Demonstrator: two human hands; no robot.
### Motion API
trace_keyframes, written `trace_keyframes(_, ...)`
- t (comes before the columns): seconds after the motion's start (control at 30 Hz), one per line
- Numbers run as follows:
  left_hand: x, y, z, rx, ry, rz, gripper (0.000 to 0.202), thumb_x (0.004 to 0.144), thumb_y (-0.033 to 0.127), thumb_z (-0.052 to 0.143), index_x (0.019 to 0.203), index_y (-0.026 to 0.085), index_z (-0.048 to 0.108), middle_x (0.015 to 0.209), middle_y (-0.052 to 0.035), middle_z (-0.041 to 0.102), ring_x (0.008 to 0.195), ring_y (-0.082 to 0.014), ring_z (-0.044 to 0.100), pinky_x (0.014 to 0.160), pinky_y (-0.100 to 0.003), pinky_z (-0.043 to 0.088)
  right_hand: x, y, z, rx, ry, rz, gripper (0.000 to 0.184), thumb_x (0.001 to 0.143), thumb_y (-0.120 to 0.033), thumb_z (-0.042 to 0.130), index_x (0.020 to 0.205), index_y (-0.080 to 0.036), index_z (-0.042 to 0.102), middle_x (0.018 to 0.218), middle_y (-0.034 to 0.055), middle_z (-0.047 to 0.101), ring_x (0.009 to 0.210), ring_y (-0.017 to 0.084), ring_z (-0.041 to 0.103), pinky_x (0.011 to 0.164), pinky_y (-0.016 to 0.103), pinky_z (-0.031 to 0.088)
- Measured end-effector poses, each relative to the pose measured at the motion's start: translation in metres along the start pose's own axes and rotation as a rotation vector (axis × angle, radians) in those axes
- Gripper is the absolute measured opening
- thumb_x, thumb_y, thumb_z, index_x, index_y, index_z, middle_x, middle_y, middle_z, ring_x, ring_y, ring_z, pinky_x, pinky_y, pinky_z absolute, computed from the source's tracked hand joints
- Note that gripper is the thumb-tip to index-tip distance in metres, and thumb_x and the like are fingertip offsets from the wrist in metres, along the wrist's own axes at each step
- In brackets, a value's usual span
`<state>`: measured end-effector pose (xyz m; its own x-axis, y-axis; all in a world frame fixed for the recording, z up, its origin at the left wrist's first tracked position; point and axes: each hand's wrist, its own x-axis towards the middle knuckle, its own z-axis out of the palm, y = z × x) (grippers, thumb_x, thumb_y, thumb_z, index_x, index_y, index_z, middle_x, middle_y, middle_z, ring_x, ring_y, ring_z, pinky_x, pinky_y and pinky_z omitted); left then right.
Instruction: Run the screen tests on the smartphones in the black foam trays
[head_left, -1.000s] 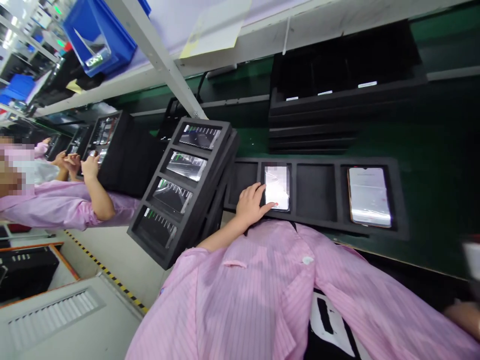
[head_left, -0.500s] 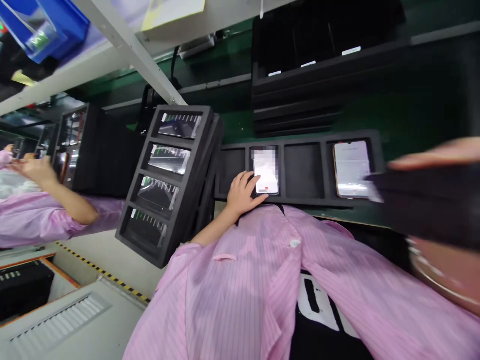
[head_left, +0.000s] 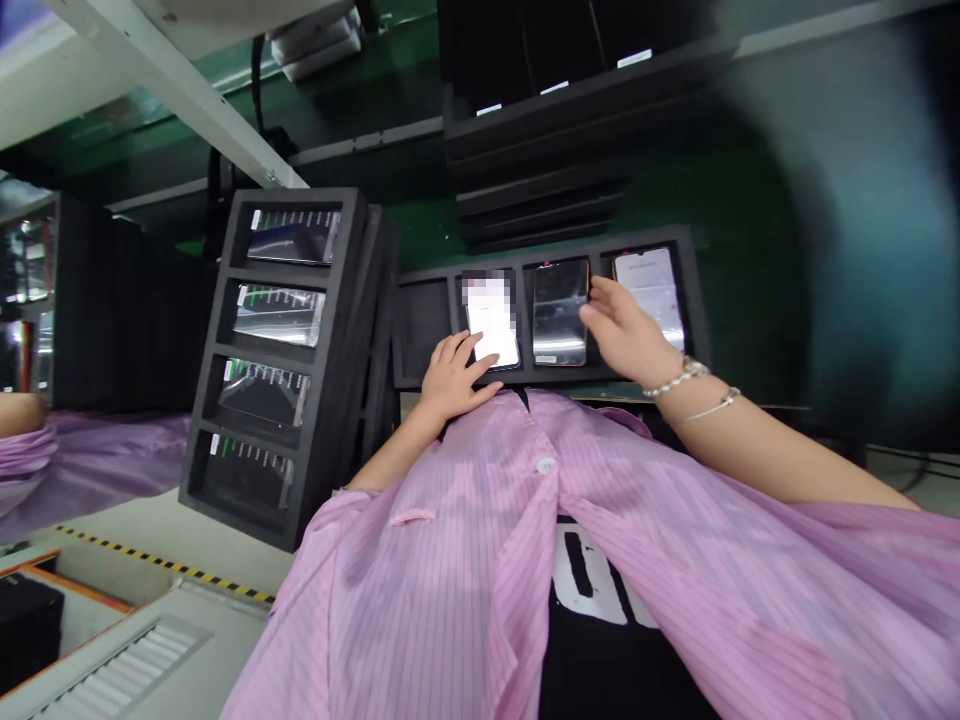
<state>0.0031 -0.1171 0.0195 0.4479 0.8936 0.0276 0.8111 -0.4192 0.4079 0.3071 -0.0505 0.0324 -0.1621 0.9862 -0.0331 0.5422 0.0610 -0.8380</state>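
Note:
A long black foam tray (head_left: 420,380) lies in front of me with compartments in a row. My left hand (head_left: 455,375) rests with spread fingers on the lower part of a white-lit phone (head_left: 493,318) in the second compartment. To its right, a phone with a dark screen (head_left: 561,315) and orange edge lies in the third. Just beside that phone's right edge is my right hand (head_left: 634,335), fingers apart and holding nothing. It partly covers another lit phone (head_left: 649,280) in the rightmost compartment. The leftmost compartment (head_left: 426,320) holds nothing visible.
At left, a tilted stack of black trays (head_left: 346,300) carries several phones showing green and white marks. More stacked black trays (head_left: 540,160) stand at the back. A white metal post (head_left: 180,90) slants above. Another person's pink sleeve (head_left: 112,450) shows at far left.
My right hand came in from the right, where it held a blurred dark slab, and is now empty. The third compartment, bare before, now holds the dark-screened phone. The view shifted right.

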Motion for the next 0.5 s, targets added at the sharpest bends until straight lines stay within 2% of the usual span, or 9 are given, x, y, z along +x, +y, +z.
trace_keyframes(0.1, 0.000, -0.001, 0.000, -0.009, 0.011, -0.020, 0.053, 0.095, 0.062, 0.062, 0.136, 0.029, 0.070, 0.157, -0.0126, 0.055, 0.148, -0.0378, 0.045, 0.123, -0.057, 0.034, -0.035, 0.004, -0.007, -0.242, 0.005, -0.222, 0.063, 0.098, -0.052, 0.052, 0.150, -0.017, 0.052, 0.155, 0.0204, 0.053, 0.151, 0.041, 0.042, 0.124, 0.070, 0.034)
trace_keyframes(0.23, 0.000, -0.002, 0.002, -0.041, 0.063, -0.054, 0.062, 0.095, 0.063, 0.060, 0.143, 0.024, 0.064, 0.154, -0.0156, 0.057, 0.145, -0.0381, 0.048, 0.122, -0.055, 0.036, -0.068, 0.022, 0.004, -0.395, -0.058, -0.324, 0.053, 0.101, -0.044, 0.050, 0.146, -0.016, 0.057, 0.150, 0.0192, 0.059, 0.150, 0.040, 0.043, 0.124, 0.068, 0.035)
trace_keyframes(0.4, -0.001, -0.003, 0.003, 0.032, 0.084, -0.069, 0.060, 0.096, 0.060, 0.060, 0.142, 0.021, 0.063, 0.151, -0.0169, 0.059, 0.141, -0.0367, 0.052, 0.118, -0.052, 0.041, -0.071, 0.033, 0.022, -0.570, -0.017, -0.369, 0.054, 0.101, -0.056, 0.058, 0.143, -0.022, 0.064, 0.161, 0.0167, 0.049, 0.153, 0.041, 0.037, 0.125, 0.067, 0.029)
trace_keyframes(0.5, -0.001, -0.004, 0.003, 0.069, 0.112, -0.056, 0.057, 0.097, 0.058, 0.060, 0.140, 0.020, 0.064, 0.149, -0.0172, 0.061, 0.139, -0.0360, 0.055, 0.116, -0.051, 0.043, -0.070, 0.032, 0.023, -0.648, -0.027, -0.424, 0.052, 0.102, -0.058, 0.056, 0.140, -0.024, 0.066, 0.163, 0.0158, 0.046, 0.153, 0.040, 0.037, 0.126, 0.068, 0.025)
